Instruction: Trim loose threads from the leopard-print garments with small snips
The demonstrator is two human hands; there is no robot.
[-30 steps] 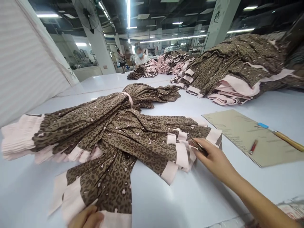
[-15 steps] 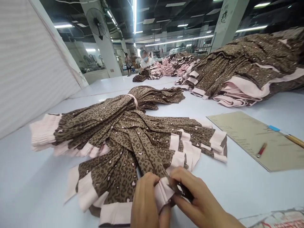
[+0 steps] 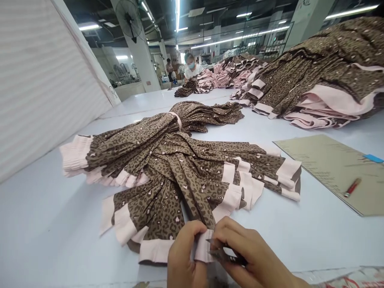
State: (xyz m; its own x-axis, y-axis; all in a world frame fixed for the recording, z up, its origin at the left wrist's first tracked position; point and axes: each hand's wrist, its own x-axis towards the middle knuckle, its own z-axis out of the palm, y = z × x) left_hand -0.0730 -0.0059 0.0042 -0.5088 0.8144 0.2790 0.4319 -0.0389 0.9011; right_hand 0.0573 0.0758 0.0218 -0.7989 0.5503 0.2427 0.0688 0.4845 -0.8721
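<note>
This is a garment workshop in a large, factory-like hall. A long, pale tabletop [image 3: 264, 240] carries a tied bundle of leopard-print pieces [image 3: 135, 138] with pink ends, and bigger heaps of like cloth [image 3: 324, 68] lie beyond it. Strip lights [image 3: 177, 16] run beneath a dark ceiling; a caged fan [image 3: 129, 19] is at a thick pillar [image 3: 144, 66]. Farther back is a masked person [image 3: 193, 71].
</note>
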